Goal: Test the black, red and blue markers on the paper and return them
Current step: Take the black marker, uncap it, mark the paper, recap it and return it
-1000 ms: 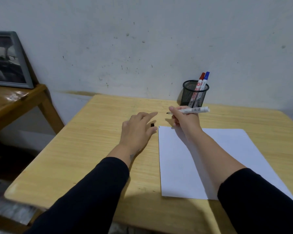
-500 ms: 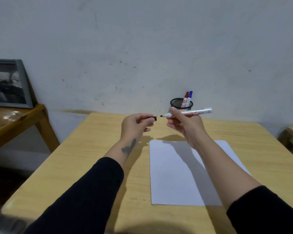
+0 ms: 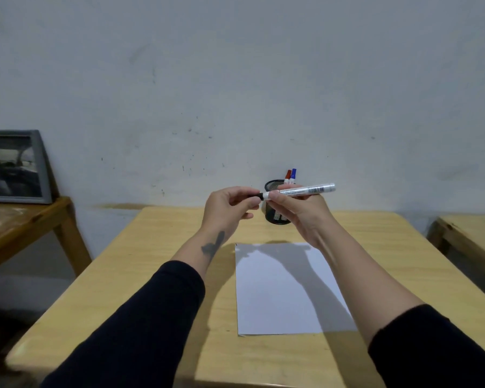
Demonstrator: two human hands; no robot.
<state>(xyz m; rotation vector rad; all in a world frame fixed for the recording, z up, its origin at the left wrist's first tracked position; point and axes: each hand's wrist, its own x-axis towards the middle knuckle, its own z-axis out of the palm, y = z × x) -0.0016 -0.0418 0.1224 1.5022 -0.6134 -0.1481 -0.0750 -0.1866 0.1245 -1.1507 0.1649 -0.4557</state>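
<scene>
My right hand (image 3: 297,212) grips the white barrel of the black marker (image 3: 305,190), held level above the table's far part. My left hand (image 3: 227,204) pinches the marker's black cap (image 3: 256,195), which sits on the marker's tip end. Behind my hands stands a black mesh pen cup (image 3: 275,217) with the red marker (image 3: 287,175) and the blue marker (image 3: 293,174) sticking up from it. A white sheet of paper (image 3: 280,289) lies flat on the wooden table (image 3: 151,275) below my forearms, with a tiny dark mark near its far left corner.
A lower wooden side table (image 3: 20,231) stands at the left with a framed picture (image 3: 11,166) leaning on the wall. Another wooden table's edge (image 3: 471,236) shows at the right. A pale wall rises just behind the table.
My left hand picked the cap up from the table and brought it to the marker's tip. Both hands rose above the paper, and the view tilted upward.
</scene>
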